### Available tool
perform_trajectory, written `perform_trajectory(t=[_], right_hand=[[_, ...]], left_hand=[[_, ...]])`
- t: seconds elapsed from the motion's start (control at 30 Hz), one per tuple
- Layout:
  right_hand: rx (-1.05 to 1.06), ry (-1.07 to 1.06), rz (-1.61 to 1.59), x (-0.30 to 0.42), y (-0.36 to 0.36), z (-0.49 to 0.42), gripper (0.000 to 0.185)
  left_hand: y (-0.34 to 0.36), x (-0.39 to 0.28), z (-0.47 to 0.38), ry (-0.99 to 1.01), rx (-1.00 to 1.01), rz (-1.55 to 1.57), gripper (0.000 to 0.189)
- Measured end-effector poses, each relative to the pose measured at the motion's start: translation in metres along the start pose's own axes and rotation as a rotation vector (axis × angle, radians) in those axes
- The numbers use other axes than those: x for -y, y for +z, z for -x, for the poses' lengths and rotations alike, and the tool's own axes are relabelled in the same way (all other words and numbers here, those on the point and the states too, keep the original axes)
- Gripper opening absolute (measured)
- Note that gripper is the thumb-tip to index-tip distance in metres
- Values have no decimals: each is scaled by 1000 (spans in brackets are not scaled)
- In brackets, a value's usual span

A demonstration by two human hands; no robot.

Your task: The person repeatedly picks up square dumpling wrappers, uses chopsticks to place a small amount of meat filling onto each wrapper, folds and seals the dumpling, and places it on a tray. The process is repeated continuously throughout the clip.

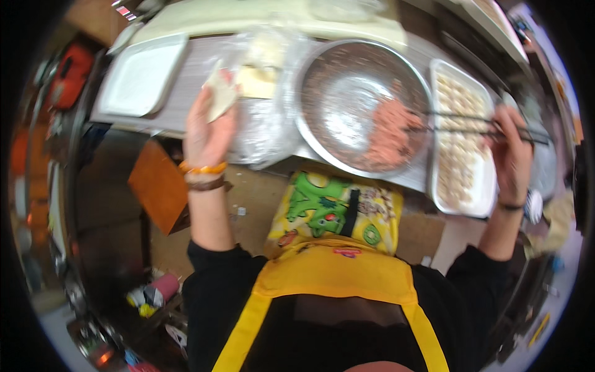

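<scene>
My left hand is raised palm up, with a thin pale dough wrapper lying across its fingers. A pair of dark chopsticks is gripped in my right hand. Their tips reach over the near right side of a large steel bowl, at the edge of a mound of pink minced meat. Between the bowl and my left hand, a stack of yellowish wrappers sits on clear plastic wrapping. Under the chopsticks, a white tray holds rows of small, blurred dumplings.
A white tray lies at the table's left end. Behind the bowl runs a pale cream surface with a plastic bag on it. An orange-brown box stands below the table's left edge. A white-lidded jar is beyond my right wrist.
</scene>
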State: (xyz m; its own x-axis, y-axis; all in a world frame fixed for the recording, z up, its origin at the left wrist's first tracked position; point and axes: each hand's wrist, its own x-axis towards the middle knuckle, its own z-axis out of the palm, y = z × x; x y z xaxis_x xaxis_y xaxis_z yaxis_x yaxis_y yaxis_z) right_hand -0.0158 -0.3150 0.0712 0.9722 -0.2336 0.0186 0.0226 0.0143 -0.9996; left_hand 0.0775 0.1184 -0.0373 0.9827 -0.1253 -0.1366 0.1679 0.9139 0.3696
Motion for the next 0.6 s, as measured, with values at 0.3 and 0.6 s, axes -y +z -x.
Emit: perform_trajectory(t=[0.3,0.6], right_hand=[[388,91,439,-2,52,-31,18],[263,156,293,-46,52,-44,24]], left_hand=[[25,55,58,15,103,-314,50],[32,75,75,-176,19,-131,47]])
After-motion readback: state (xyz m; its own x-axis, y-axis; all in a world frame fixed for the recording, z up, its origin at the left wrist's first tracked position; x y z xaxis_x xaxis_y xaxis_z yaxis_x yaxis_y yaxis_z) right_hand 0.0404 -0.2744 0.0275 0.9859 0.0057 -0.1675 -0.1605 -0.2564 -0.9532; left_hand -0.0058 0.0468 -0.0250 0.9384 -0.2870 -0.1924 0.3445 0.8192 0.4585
